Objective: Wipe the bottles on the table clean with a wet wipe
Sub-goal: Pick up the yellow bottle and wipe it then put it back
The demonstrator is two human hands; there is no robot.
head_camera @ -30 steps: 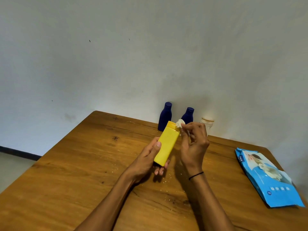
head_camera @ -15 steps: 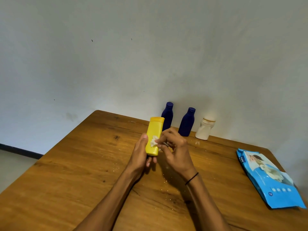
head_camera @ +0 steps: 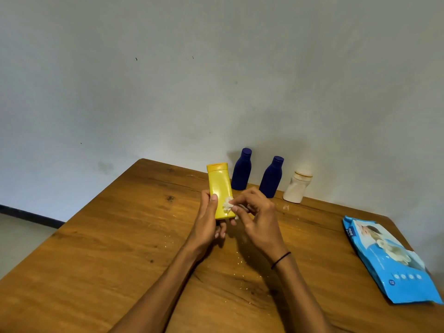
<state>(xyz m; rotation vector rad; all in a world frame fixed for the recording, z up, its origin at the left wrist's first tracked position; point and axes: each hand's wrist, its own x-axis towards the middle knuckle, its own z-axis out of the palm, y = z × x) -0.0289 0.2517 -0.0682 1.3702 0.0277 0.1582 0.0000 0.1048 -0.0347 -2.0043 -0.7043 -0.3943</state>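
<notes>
yellow bottle upright, gripped low by left hand | right hand pinches balled wet wipe against its lower face | step: wiping yellow bottle | next: likely turn bottle, wipe remaining sides

A wooden tabletop with dark knots and visible grain fills the lower part of the view, its far edge set against a plain pale grey-white wall. The wall bears a few small dark specks and a faint smudge near the tabletop's far left corner. At lower left lies a light floor, edged by a dark skirting strip
</notes>
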